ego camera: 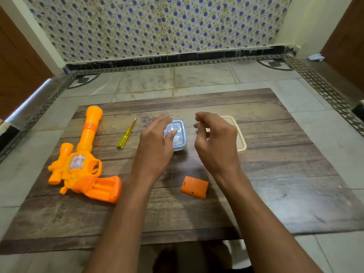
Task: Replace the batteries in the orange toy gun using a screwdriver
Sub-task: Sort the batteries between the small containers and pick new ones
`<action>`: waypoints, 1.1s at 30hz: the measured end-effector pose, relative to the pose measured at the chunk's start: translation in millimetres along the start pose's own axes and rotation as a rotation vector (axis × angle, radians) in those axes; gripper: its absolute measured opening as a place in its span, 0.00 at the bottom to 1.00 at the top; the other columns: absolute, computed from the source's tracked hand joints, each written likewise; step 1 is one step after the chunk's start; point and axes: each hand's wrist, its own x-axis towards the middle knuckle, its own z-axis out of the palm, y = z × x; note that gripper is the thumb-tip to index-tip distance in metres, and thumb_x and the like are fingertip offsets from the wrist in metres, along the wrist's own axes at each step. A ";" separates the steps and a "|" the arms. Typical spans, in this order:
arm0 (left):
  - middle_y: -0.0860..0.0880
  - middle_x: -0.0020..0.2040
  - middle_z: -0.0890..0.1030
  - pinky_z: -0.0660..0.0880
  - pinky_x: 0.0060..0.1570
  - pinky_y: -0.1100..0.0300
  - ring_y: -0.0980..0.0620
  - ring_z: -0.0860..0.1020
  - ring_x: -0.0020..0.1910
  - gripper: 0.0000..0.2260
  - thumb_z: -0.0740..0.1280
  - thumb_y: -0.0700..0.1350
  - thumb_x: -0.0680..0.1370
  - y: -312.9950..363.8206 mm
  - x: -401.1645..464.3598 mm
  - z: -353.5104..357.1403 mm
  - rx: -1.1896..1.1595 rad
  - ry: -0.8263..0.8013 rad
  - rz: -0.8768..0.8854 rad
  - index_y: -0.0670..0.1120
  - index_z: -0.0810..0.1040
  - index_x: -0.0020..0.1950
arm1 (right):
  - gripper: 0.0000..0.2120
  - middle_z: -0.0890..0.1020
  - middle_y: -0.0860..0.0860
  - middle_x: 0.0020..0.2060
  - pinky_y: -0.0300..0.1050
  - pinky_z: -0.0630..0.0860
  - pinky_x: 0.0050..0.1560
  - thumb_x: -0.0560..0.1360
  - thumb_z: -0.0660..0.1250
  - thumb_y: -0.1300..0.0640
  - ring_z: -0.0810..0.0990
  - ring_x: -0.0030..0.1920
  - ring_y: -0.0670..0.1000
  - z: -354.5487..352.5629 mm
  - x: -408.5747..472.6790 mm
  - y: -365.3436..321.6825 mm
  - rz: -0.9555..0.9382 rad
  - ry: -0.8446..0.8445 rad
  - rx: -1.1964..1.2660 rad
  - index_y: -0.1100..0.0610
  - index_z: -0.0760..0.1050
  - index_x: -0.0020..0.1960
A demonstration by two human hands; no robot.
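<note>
Orange toy gun [84, 164] lying flat at the left of the wooden tabletop [275, 194], barrel pointing away, grip nearest. Likely light, hollow and stiff plastic, a little slick; probably best taken by the thick grip or the body behind the trigger guard, not the long thin barrel. Looking bright orange with a paler yellow-orange barrel, a small scope on its left side, a patterned panel on the body. Battery bay in the grip lying open, seeming empty, though hard telling for sure. Orange battery cover [194, 187] resting loose near the tabletop's middle, well apart from the gun. Yellow-handled screwdriver [127, 133] lying untouched just right of the barrel. Left hand [155, 142] hovering over a small clear blue-rimmed container [180, 134], fingers relaxed and gripping nothing. Right hand [216, 138] held above the tabletop, fingers loosely curled; possibly pinching something small, impossible telling. Cream lid or tray [241, 140] partly hidden behind it.
</note>
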 end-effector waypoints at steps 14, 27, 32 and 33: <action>0.44 0.71 0.77 0.78 0.63 0.44 0.43 0.78 0.68 0.20 0.73 0.33 0.75 50.4 -17.9 56.5 0.020 -0.359 0.182 0.45 0.82 0.67 | 0.11 0.86 0.59 0.47 0.48 0.75 0.53 0.77 0.63 0.65 0.82 0.52 0.58 -61.4 -0.1 49.7 0.424 -0.086 -0.175 0.64 0.84 0.51; 0.46 0.66 0.83 0.70 0.67 0.60 0.46 0.80 0.66 0.18 0.71 0.31 0.76 55.8 -28.8 51.6 -0.010 -0.113 0.107 0.45 0.84 0.64 | 0.22 0.83 0.40 0.45 0.45 0.83 0.56 0.66 0.74 0.66 0.84 0.51 0.41 -75.3 -13.9 31.4 0.603 -0.179 0.232 0.46 0.77 0.54; 0.46 0.66 0.83 0.71 0.71 0.59 0.47 0.78 0.69 0.17 0.70 0.32 0.77 50.4 -28.7 49.0 -0.103 -0.115 0.123 0.44 0.84 0.64 | 0.33 0.84 0.46 0.52 0.46 0.82 0.53 0.62 0.78 0.52 0.83 0.52 0.47 -54.2 -30.6 31.4 0.408 -0.150 0.080 0.49 0.74 0.65; 0.45 0.66 0.83 0.72 0.71 0.57 0.47 0.79 0.69 0.17 0.70 0.32 0.77 47.8 -27.3 49.9 -0.120 -0.112 0.133 0.43 0.84 0.64 | 0.34 0.84 0.49 0.53 0.41 0.79 0.54 0.63 0.80 0.50 0.83 0.54 0.50 -49.3 -29.1 33.8 0.381 -0.118 0.047 0.52 0.74 0.67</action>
